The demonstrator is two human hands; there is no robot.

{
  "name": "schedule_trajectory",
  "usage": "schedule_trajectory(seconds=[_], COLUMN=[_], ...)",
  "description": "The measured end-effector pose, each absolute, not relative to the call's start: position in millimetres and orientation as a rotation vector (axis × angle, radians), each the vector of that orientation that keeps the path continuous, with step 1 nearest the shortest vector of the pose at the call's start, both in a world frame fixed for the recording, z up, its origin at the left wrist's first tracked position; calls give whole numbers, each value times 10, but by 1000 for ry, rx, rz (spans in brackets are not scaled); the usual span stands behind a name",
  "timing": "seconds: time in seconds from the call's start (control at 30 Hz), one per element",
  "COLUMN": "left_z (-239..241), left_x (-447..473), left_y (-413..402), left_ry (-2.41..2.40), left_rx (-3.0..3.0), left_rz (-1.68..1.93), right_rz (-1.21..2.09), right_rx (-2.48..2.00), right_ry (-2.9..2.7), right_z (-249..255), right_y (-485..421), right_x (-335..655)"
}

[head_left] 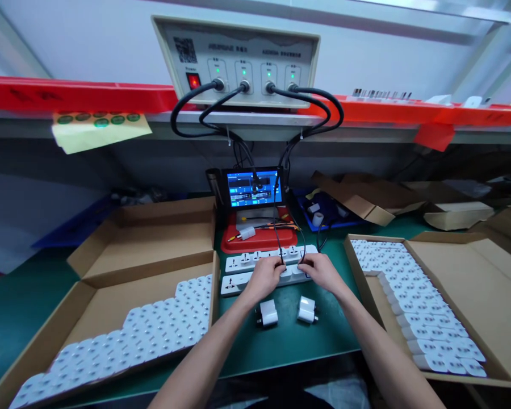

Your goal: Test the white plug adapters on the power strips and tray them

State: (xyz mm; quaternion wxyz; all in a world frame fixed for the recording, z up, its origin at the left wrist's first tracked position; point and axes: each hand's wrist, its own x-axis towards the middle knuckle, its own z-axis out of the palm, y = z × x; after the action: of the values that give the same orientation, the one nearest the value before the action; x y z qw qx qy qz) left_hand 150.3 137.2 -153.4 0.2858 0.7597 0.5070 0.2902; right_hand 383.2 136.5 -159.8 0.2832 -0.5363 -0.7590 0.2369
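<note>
My left hand [265, 276] pinches the end of a thin black cable [280, 244] at a white charger [285, 277] on the front power strip [235, 284]. Close beside it, my right hand [322, 270] is closed on the end of a second black cable [304, 243], at another white charger [298, 275] on the same strip. My fingers partly hide both cable ends. Two loose white chargers, one left [268, 313] and one right [307, 309], lie on the green table in front of my hands.
Behind is another power strip [234, 264], then a red tray [234, 244] and a lit screen [255, 196]. Open cardboard boxes of white chargers stand left [153, 264] and right [394, 237]. A tester [247, 42] with green lights and thick black cables sits on the shelf above.
</note>
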Motion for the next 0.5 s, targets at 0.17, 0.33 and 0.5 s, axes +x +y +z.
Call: schedule_trajectory(seconds=[0.17, 0.33, 0.5], left_z=[-1525, -1536, -1474], left_x=[1513, 1616, 1436], left_y=[1360, 1308, 1180], left_ry=[1386, 1454, 1450], left_rx=[2128, 2333, 2398], left_rz=[700, 532, 551], right_rz=[560, 514, 362], right_rx=[-1460, -1473, -1519], right_ry=[-2074, -2124, -2116], right_z=[-1586, -1606, -1518], right_y=[1300, 1281, 1200], right_x=[3787, 3749, 3819])
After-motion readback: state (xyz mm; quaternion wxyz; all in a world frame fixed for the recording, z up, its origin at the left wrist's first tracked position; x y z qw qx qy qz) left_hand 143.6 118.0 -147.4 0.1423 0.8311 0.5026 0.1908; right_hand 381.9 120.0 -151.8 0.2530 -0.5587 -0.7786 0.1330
